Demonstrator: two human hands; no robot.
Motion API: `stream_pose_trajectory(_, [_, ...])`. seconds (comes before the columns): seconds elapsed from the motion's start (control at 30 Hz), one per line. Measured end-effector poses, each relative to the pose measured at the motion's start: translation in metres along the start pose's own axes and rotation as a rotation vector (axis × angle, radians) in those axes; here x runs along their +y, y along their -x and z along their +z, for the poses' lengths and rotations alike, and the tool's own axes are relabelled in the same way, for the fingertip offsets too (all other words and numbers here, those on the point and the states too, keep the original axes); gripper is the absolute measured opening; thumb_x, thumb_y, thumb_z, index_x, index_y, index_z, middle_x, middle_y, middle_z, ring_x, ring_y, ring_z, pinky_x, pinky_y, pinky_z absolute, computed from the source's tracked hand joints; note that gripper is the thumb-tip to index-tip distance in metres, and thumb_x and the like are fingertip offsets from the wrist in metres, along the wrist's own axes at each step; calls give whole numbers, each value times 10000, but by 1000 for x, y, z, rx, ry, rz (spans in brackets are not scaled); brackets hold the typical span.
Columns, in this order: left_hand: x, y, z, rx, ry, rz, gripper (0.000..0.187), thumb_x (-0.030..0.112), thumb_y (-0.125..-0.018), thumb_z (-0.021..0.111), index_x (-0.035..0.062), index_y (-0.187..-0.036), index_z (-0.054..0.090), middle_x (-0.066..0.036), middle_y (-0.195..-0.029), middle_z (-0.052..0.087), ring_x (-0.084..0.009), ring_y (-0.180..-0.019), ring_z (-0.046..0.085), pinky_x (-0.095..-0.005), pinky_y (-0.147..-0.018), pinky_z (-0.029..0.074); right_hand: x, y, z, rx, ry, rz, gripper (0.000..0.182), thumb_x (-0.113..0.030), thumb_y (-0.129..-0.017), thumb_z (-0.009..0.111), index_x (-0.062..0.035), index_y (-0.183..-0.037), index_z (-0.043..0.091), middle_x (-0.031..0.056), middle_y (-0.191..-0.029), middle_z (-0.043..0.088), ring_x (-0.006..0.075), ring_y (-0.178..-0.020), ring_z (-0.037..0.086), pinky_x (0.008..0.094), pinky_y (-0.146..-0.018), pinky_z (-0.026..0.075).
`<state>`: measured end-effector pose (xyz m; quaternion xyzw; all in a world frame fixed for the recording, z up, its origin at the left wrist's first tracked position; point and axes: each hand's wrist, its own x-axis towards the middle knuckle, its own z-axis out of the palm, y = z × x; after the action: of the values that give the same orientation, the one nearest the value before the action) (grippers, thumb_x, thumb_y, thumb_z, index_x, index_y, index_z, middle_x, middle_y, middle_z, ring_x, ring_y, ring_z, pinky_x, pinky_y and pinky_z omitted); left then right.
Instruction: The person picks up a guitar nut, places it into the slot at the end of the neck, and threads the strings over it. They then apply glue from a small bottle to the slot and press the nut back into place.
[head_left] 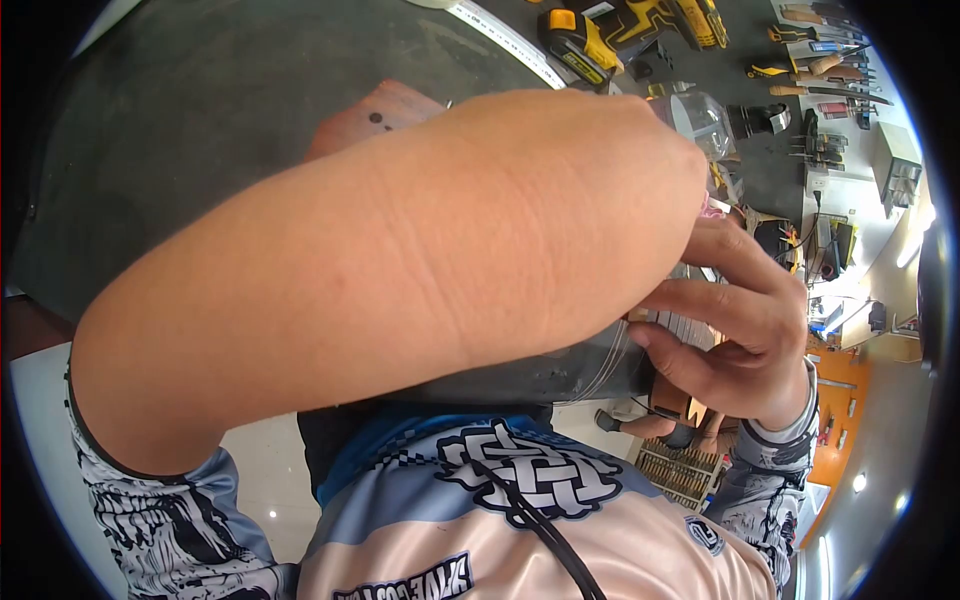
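My left forearm (400,270) fills the view above the dark tabletop (200,110); its hand is hidden, so I cannot tell its grip. My right hand (740,330), fingers curled together, pinches thin metal strips (690,325) at the tabletop's edge. Yellow power tools (630,30) lie beyond.

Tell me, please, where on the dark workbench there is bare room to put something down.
The bare patch is the dark grey bench top, bordered by the white tape strip and the brown wooden piece. Beyond the strip it is crowded: yellow power tools, wooden-handled hand tools. Both hands fill the near edge.
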<state>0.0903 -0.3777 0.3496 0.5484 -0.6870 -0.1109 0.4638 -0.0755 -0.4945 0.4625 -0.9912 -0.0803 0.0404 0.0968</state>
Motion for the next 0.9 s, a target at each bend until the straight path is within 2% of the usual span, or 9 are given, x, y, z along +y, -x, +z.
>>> stream_pose_trajectory(0.07, [0, 1, -1, -18, 25, -17, 146, 86, -908, 635, -29, -865, 714, -215, -854, 714, -390, -837, 711, -443, -740, 567, 0, -1, 1, -8, -4, 11, 301, 26, -668, 863, -9, -949, 762, 191, -1066, 712, 328, -953, 720, 397, -808, 585])
stream_pose_trajectory(0.23, [5, 5, -2, 28, 9, -38, 95, 63, -830, 711, -24, -866, 727, -194, -860, 729, -338, -822, 738, -399, -721, 591, -4, 2, -1, -92, -36, 163, 336, 54, -673, 840, -7, -999, 790, 199, -1135, 721, 371, -1070, 713, 435, -921, 547])
stream_pose_trajectory(0.47, [-1, 6, -4, -18, -92, 69, 109, 58, -787, 747, -21, -862, 747, -173, -835, 739, -304, -793, 758, -362, -720, 607, -7, -10, -9, -195, -19, 138, 369, 79, -655, 798, -2, -1014, 799, 220, -1180, 718, 380, -1116, 714, 421, -942, 539])
stream_pose_trajectory(0.6, [-18, 14, 6, 120, -12, 238, 128, 60, -766, 762, -20, -865, 746, -176, -826, 739, -303, -783, 758, -365, -705, 604, -11, -16, -5, -268, -46, 221, 380, 86, -640, 764, 2, -1009, 801, 235, -1170, 716, 374, -1111, 713, 402, -934, 534])
stream_pose_trajectory(0.7, [5, 8, -10, -11, -68, 42, 153, 68, -756, 772, -21, -876, 741, -178, -818, 736, -302, -774, 756, -373, -681, 600, -21, -24, -11, -286, -51, 244, 371, 93, -643, 750, 3, -999, 803, 224, -1142, 721, 366, -1078, 718, 400, -909, 537])
stream_pose_trajectory(0.77, [13, 8, -10, 32, -137, -5, 164, 75, -753, 776, -21, -881, 739, -176, -811, 735, -301, -768, 754, -377, -665, 597, -24, -29, -17, -309, -42, 251, 363, 99, -649, 746, 3, -994, 804, 210, -1124, 726, 360, -1054, 720, 400, -890, 539])
stream_pose_trajectory(0.8, [6, 13, 2, 152, -153, 70, 168, 79, -753, 777, -20, -883, 738, -175, -807, 734, -299, -764, 753, -378, -657, 595, -24, -31, -18, -328, -31, 247, 359, 102, -653, 746, 2, -993, 804, 203, -1117, 728, 355, -1044, 722, 399, -881, 541])
stream_pose_trajectory(0.87, [9, 13, -8, 166, -89, 96, 171, 86, -754, 779, -18, -883, 736, -173, -800, 732, -297, -756, 751, -378, -647, 592, -23, -34, -20, -344, -13, 217, 352, 107, -661, 749, 3, -993, 803, 191, -1107, 733, 345, -1028, 725, 395, -866, 543])
stream_pose_trajectory(0.9, [7, 9, -18, 59, -7, 49, 171, 89, -755, 780, -17, -881, 735, -172, -796, 731, -297, -752, 750, -377, -644, 592, -21, -34, -21, -341, -5, 193, 349, 108, -664, 752, 4, -993, 802, 185, -1104, 735, 338, -1024, 727, 392, -860, 544])
